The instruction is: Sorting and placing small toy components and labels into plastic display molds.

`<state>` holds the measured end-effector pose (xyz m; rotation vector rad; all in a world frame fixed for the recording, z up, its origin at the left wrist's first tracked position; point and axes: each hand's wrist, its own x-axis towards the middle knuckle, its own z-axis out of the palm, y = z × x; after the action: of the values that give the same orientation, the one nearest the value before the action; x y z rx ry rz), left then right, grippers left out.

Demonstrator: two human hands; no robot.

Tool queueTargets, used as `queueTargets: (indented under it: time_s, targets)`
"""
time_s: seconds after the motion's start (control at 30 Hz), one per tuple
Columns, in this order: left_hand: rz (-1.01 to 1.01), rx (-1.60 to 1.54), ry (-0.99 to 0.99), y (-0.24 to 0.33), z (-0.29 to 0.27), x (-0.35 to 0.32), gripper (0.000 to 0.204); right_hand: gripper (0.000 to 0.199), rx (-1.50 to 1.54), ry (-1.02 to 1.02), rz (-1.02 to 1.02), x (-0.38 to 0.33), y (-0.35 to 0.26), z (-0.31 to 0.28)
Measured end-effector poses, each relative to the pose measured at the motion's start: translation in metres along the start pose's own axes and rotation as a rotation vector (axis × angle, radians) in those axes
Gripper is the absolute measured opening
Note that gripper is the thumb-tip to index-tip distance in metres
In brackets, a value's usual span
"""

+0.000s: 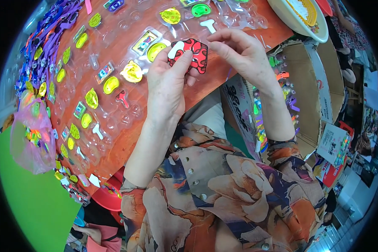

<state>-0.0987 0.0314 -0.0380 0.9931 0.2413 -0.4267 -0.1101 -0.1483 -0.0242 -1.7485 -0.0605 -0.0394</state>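
My left hand (pixel 167 84) has a flat red piece (pixel 201 55) pinched under the thumb; right hand (pixel 244 53) curled just beside it, can't tell if it's gripping. Yellow oval dish (pixel 155 51) just left of my hold.

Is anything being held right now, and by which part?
The left hand holds a flat red-and-white piece by its lower left part, in the fingers. The right hand is at its upper right edge; contact is unclear.

The left hand (pixel 167 86) grips a flat red-and-black piece (pixel 200 58) (partly white) over the orange worktop (pixel 277 28); the right hand (pixel 248 55), fingers curled, is just beside it.
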Motion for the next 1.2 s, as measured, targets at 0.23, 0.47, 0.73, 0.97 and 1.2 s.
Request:
queueTargets:
  time_s: [0.23,0.47,0.73,0.97,1.2]
  targets:
    - [-0.033,0.235,-0.136,-0.005,0.021,0.002,0.024,0.024,-0.371,-0.107,-0.248,0.018,-0.004,-0.014]
    - [-0.127,0.269,-0.182,-0.008,0.022,0.006,0.029,0.023,-0.248,-0.211,0.076,0.024,-0.003,-0.028]
    - [-0.214,0.15,-0.15,-0.008,0.022,0.018,0.032,0.027,-0.162,0.008,0.175,0.018,0.011,-0.025]
    - [-0.149,0.197,-0.125,-0.009,0.024,0.023,0.031,0.027,-0.072,0.042,0.066,0.02,0.02,-0.035]
    - [-0.121,0.279,-0.126,-0.01,0.026,0.022,0.029,0.02,-0.102,0.009,0.177,0.019,0.01,-0.044]
